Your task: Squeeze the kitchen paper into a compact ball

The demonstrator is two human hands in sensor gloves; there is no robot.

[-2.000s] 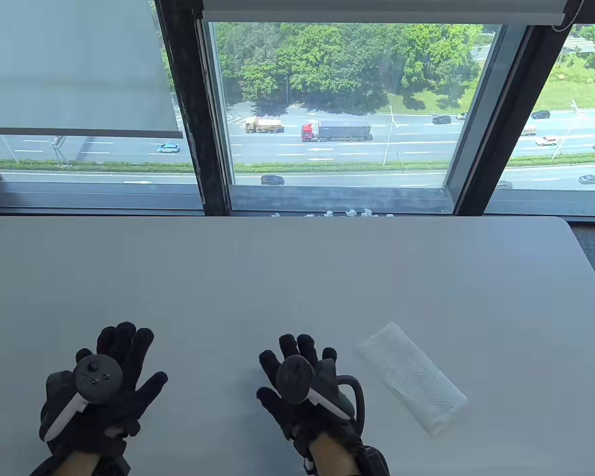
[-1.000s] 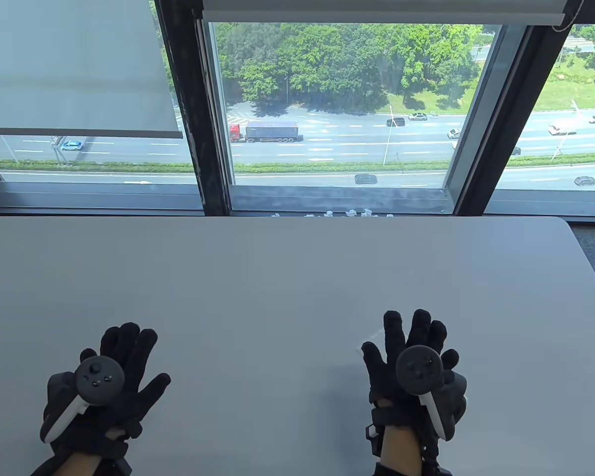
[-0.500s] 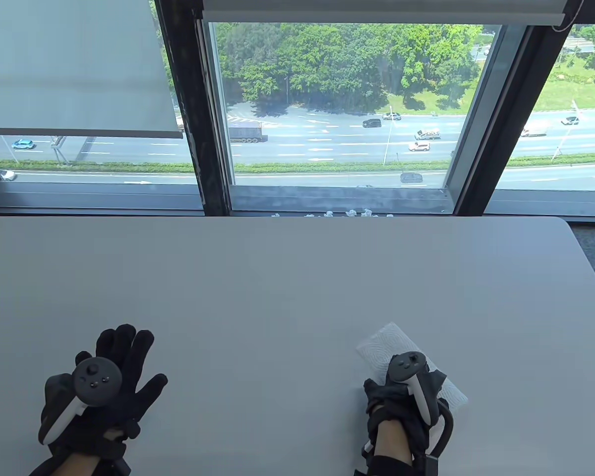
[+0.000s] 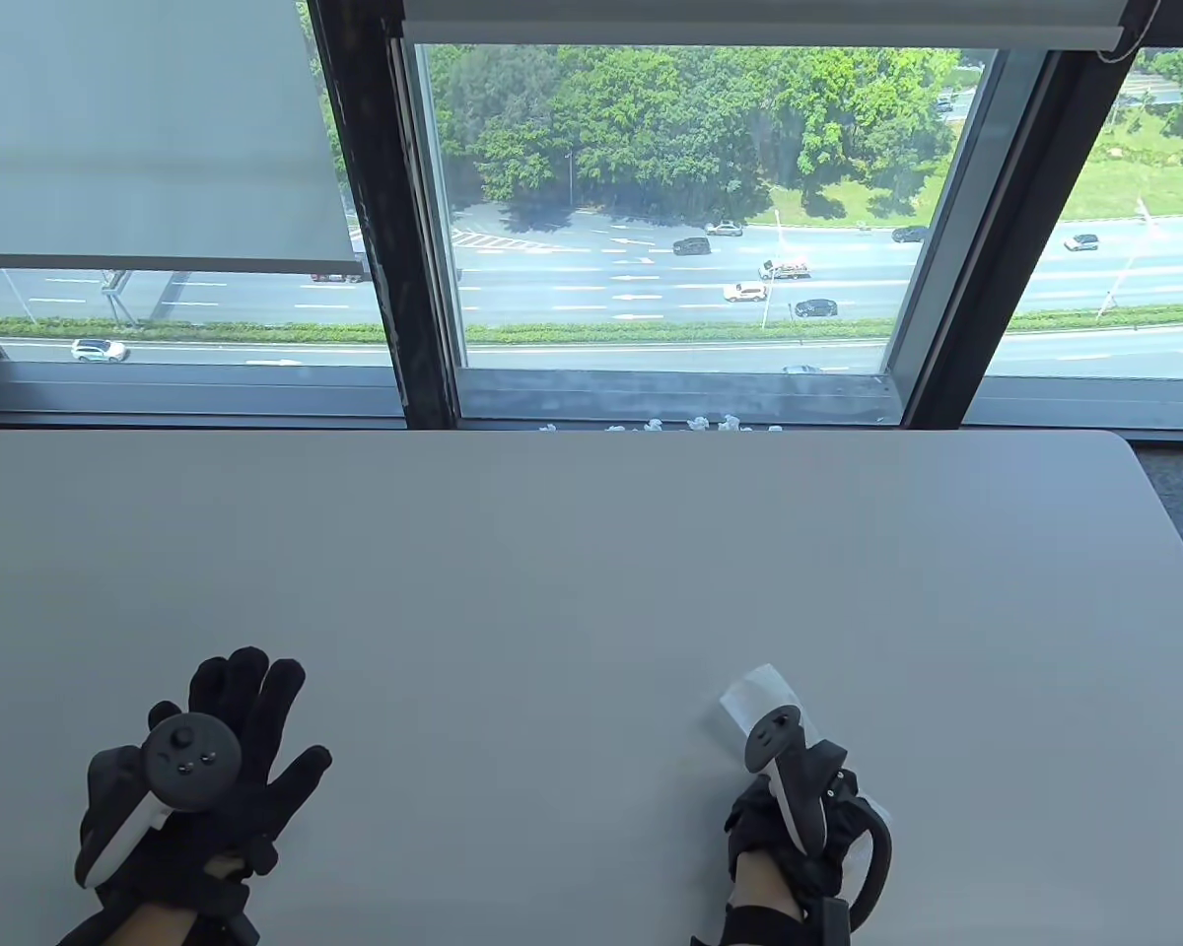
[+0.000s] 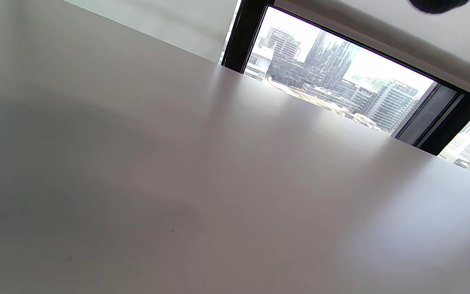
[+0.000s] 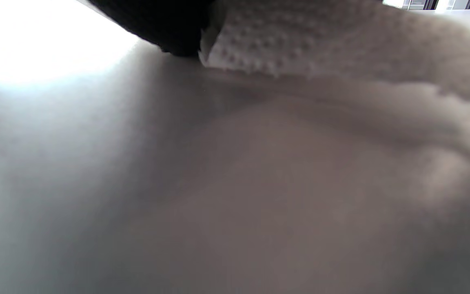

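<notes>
white embossed kitchen paper (image 4: 761, 693) bunches under the gripping right hand (image 4: 799, 823); left hand (image 4: 207, 778) spread flat.

Kitchen paper (image 4: 757, 693): thin white tissue, matt; in the right wrist view (image 6: 259, 45) we see an embossed dot pattern, soft and crumpled where bunched.

Table (image 4: 591, 552): smooth pale grey top with a low satin sheen; in the left wrist view (image 5: 227, 171) it carries soft reflections of the window light. We take it for laminate or plastic, though we cannot settle that.

Gloves on the left hand (image 4: 207, 778) and right hand (image 4: 799, 823): black knitted cloth, matt.

Trackers (image 4: 192, 759): dark matt plastic heads, with glossier white plastic handles.

Window frame (image 4: 375, 217): dark, rough and mottled.

Roller blind (image 4: 148, 128): grey matt fabric.
</notes>
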